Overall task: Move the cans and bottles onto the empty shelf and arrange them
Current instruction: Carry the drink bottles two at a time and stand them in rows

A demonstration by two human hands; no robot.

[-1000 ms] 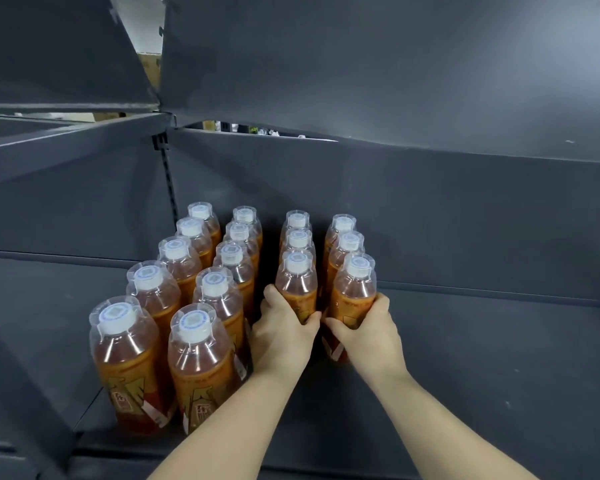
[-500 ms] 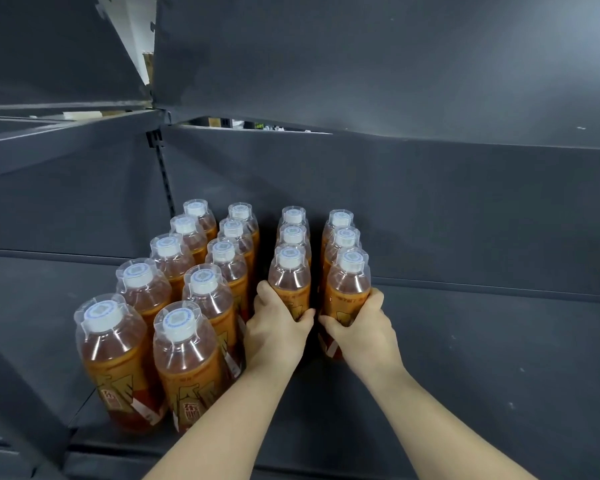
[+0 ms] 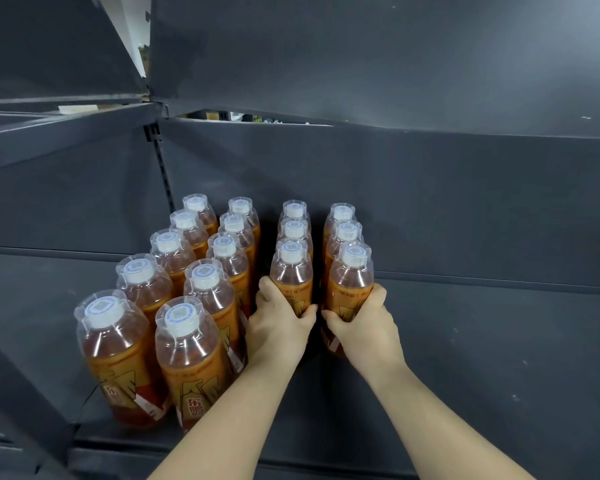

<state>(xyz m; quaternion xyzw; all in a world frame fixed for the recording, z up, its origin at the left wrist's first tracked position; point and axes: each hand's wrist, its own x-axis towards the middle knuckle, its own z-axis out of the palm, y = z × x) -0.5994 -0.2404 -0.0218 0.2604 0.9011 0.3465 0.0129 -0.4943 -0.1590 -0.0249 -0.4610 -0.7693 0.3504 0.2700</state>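
Well, the dark grey shelf [image 3: 499, 348] lies open right of the bottle rows [image 3: 201, 344]. My left grip [image 3: 278, 327] and right grip [image 3: 364, 327] each hold a front bottle [image 3: 291, 275].

Glossy clear plastic bottles [image 3: 194, 355] on a matt grey shelf [image 3: 499, 358].

Dark grey back panel [image 3: 447, 209], slotted upright [image 3: 163, 174], dim light.
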